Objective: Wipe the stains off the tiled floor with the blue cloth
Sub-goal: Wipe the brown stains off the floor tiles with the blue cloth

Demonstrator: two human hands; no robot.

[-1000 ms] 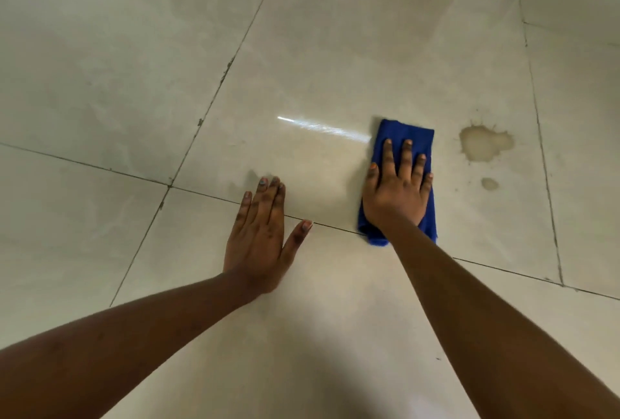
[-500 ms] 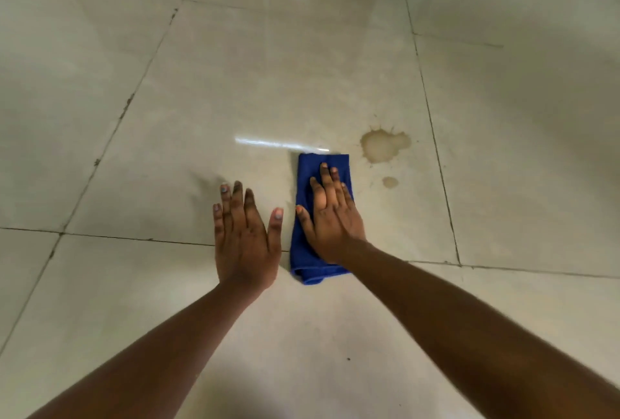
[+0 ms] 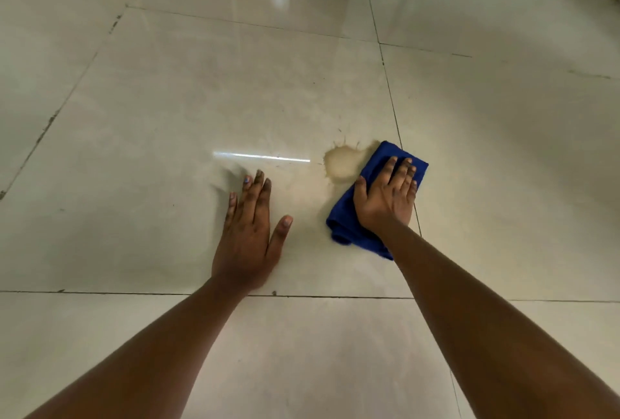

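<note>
A folded blue cloth [image 3: 345, 217] lies on the glossy beige tiled floor [image 3: 167, 116]. My right hand [image 3: 387, 198] presses flat on top of it, fingers spread, pinning it to the tile. A brownish splash stain [image 3: 342, 163] sits just left of the cloth's far end, its right edge touching or slipping under the cloth. The small spot that lay near the stain is hidden. My left hand [image 3: 250, 230] rests flat on the bare tile to the left, fingers together and thumb out, holding nothing.
Dark grout lines cross the floor, one [image 3: 201, 294] running left to right just under my wrists and another [image 3: 392, 109] running away past the cloth's right side. A bright light streak [image 3: 261, 157] reflects on the tile beyond my left hand.
My right hand has slid the blue cloth rightwards and away from my left hand, up against the stain's right side, covering the small spot. My left hand stays planted on the tile.
</note>
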